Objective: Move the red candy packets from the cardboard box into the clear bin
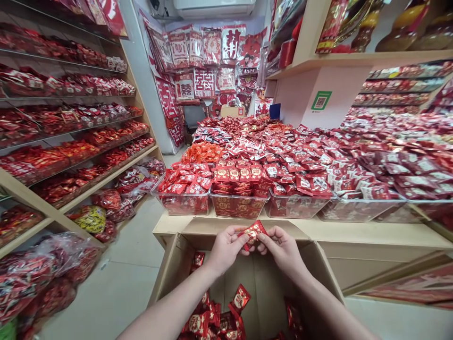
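Note:
Between my two hands is a small red candy packet [254,234] with a gold print, held over an open cardboard box [258,274]. My left hand [226,245] pinches its left side between thumb and fingers. On the right side, the thumb and fingers of my right hand [283,248] close on the same packet. Several more red packets [240,298] lie loose in the box below, mostly toward its near left part. One packet [198,259] rests by the box's left wall. My forearms hide some of the box's contents.
Clear plastic bins [239,205] heaped with red packets stand along a wooden counter [283,225] just beyond the box. Shelves [71,97] of packets line the left side, with filled plastic bags [53,269] on the floor. An overhead shelf [354,59] juts out at upper right.

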Available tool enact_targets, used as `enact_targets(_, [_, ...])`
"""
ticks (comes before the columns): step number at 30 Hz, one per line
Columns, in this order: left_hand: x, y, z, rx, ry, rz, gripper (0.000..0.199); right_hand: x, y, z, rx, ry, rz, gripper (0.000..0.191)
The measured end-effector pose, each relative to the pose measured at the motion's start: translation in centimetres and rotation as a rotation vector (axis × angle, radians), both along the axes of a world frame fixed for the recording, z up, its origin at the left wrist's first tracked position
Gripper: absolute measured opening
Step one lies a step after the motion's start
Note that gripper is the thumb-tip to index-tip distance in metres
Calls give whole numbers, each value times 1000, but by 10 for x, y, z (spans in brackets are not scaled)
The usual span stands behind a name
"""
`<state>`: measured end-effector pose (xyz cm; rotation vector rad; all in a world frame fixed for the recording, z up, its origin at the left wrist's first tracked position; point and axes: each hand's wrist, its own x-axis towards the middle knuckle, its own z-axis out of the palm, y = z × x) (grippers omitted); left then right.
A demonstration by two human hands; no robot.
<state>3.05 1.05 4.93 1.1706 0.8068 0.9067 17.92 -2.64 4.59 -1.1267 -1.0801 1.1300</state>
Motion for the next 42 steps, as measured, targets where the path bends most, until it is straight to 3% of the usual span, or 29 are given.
enact_targets(3, [-2,0,2,38,24,-80,43,2,-1,-1,4,-55,8,26])
enact_targets(7, [-3,0,1,79,82,-156,36,4,-1,-3,-4,-120,59,27])
enact_targets(15, [-2,-3,-2,59,94,-135,34,4,-3,-7,9,-211,65,23])
enact_targets(19, [-6,-3,9,165,203,-182,33,11,-5,3,52,-209,4,22])
enact_targets(22, [-3,12,33,485,376,-25,28,31,0,23,169,-234,-193,21])
enact_targets(25, [16,46,66,881,534,141,21,60,16,51,290,-275,-447,22])
enact_targets(27, [37,71,84,1040,636,122,25,79,32,68,325,-251,-548,23])
enact_targets(29, [59,94,96,1144,746,83,33,93,50,79,324,-200,-560,25])
enact_targets(34, [86,124,96,1201,833,62,35,108,84,89,280,-289,-436,26])
enact_targets(42, [75,131,89,1177,823,30,32,99,119,99,379,-808,-469,18])
